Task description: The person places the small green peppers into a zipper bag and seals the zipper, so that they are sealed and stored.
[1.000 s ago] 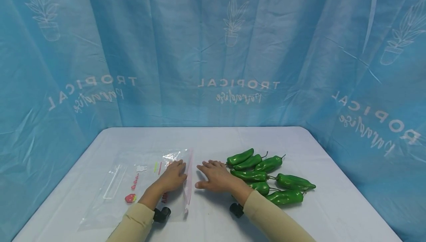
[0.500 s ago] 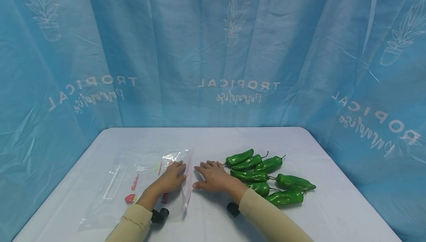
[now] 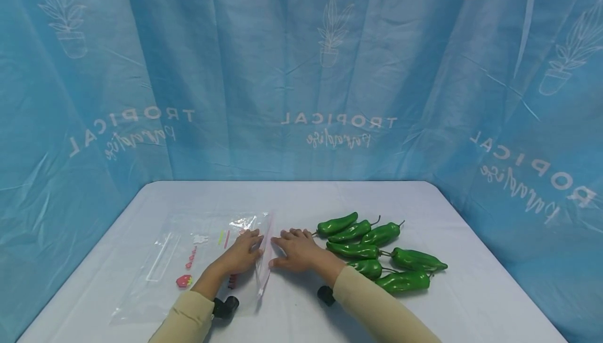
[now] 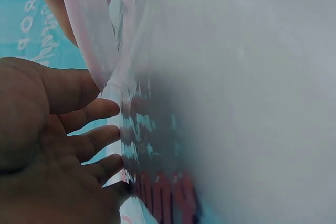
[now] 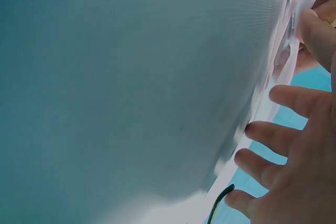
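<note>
A clear plastic bag [image 3: 151,301] with a printed strawberry and small pink and white figures lies flat, its pink-edged mouth [image 3: 266,267] facing right. On the bag beside that mouth rests my left hand [image 3: 242,253], fingers extended. In the left wrist view its thumb [image 4: 73,88] reaches the pink rim, and its other fingertips meet the film. My right hand [image 3: 296,251] lies palm down just right of the mouth, fingers spread and thumb tip close to the pink edge. The right wrist view shows the rim standing partly apart near its thumb [image 5: 317,32].
Several green peppers [image 3: 358,250] lie on the white table [image 3: 292,196], right of my right hand, some partly behind its wrist. One pepper stem [image 5: 216,205] shows by the little finger in the right wrist view. A blue printed curtain [image 3: 301,70] surrounds the table.
My right hand has slid a little to the left, up to the bag's pink edge, and the topmost pepper has shifted slightly left. The left hand has barely moved.
</note>
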A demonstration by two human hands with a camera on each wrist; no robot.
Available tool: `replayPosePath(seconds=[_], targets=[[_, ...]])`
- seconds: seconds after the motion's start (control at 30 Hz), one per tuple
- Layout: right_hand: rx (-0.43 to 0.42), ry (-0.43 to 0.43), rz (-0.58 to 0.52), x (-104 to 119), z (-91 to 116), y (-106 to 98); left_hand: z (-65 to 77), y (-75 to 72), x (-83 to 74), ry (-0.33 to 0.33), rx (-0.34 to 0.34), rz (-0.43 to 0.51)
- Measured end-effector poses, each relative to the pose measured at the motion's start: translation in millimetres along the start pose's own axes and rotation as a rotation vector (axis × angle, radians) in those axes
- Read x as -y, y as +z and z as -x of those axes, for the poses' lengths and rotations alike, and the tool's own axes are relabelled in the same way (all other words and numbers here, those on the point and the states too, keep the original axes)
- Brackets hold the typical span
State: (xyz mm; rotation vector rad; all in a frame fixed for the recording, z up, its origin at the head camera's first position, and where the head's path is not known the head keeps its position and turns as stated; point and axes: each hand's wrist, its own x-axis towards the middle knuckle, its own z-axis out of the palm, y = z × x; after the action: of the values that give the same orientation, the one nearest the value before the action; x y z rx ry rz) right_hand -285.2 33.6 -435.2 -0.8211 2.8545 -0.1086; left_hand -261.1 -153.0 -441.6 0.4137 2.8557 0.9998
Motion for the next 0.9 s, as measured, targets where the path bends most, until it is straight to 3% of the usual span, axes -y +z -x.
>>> replayPosePath(seconds=[0.17,0.53,0.9], targets=[[0.016,0.011,0.003,2.3,-1.2,0.6,2.0,-1.1,2.8,0.038,0.005,0.060],[0.017,0.009,0.044,5.7,-1.7,0.6,4.2,-2.7,9.1,0.001,0.046,0.150],[0.026,0.021,0.089,11.2,-2.0,1.2,5.4,-1.6,12.3,0.053,-0.017,0.072]])
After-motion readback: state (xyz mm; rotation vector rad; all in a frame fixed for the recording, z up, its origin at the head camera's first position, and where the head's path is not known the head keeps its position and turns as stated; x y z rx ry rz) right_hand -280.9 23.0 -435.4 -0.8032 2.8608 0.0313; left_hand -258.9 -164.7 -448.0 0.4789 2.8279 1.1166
